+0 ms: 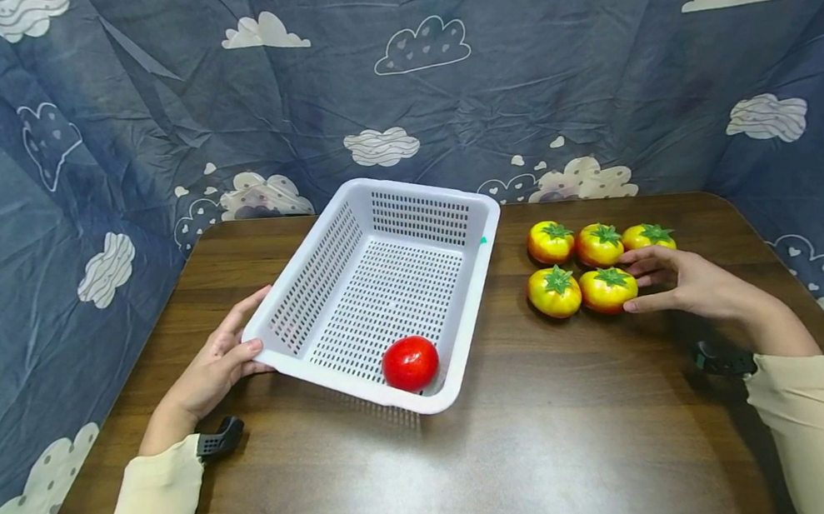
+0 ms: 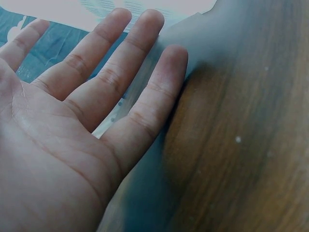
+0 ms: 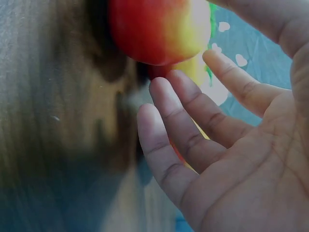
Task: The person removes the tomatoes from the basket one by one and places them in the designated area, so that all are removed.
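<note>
A white plastic basket (image 1: pixel 467 318) with slotted walls stands at an angle on the table. One glossy red tomato (image 1: pixel 411 364) lies in its near right corner. My left hand (image 1: pixel 216 365) holds the basket's left corner, thumb over the rim and fingers along the outside. On the right, several yellow-and-red tomatoes with green leafy tops sit close together in two rows. My right hand (image 1: pixel 674 284) is around the right side of the front right tomato (image 1: pixel 609 291), thumb near and fingers behind. In the right wrist view its fingers are spread loosely below a tomato (image 3: pixel 159 29).
The brown wooden table (image 1: pixel 553 451) ends at a dark blue cloud-patterned cloth (image 1: pixel 434 104) behind and at the sides. In the back row are a left tomato (image 1: pixel 550 244), a middle tomato (image 1: pixel 598 247) and a right tomato (image 1: pixel 644 238). Another tomato (image 1: pixel 554 296) sits front left.
</note>
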A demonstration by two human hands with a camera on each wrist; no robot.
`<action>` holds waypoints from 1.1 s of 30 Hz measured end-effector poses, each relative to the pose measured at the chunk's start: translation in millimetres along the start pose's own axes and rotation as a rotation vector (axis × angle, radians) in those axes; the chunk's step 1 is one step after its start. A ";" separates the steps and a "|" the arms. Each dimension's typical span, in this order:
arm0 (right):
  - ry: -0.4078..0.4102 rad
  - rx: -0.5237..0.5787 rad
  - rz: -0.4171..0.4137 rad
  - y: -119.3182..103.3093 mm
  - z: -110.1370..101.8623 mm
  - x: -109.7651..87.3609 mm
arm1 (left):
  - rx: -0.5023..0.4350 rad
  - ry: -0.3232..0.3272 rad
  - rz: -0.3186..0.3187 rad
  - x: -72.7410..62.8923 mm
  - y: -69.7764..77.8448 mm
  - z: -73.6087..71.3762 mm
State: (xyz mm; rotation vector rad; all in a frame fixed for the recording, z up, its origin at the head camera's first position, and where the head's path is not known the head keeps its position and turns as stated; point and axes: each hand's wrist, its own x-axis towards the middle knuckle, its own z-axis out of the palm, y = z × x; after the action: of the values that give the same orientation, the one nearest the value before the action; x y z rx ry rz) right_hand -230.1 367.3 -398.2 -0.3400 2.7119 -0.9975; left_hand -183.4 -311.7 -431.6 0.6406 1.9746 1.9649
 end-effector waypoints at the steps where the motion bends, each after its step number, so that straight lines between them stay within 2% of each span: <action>1: 0.003 0.001 0.003 -0.8 -0.8 -0.1 | 0.001 0.000 0.000 -0.1 0.1 0.0; 8: 0.035 -0.005 -0.011 -10.1 -11.4 1.2 | -0.003 -0.008 0.000 0.1 2.0 0.4; 13: 0.066 -0.074 0.005 -30.7 -23.6 4.8 | 0.004 -0.007 -0.002 0.2 3.1 0.4; 20: 0.043 -0.115 -0.037 -79.1 -28.0 18.3 | 0.007 -0.006 -0.006 -0.3 2.7 0.9; 30: -0.068 -0.071 -0.211 -159.4 -3.3 42.3 | -0.005 -0.006 -0.001 -1.0 2.6 1.5; 33: -0.126 -0.059 -0.275 -184.5 7.9 48.9 | -0.006 -0.008 0.000 -0.7 3.4 1.5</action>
State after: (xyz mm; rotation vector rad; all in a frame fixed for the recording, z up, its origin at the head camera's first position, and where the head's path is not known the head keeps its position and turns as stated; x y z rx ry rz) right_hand -249.0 211.4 -289.3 -0.7764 2.6316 -0.9276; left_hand -181.7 -310.9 -428.4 0.6462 1.9632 1.9648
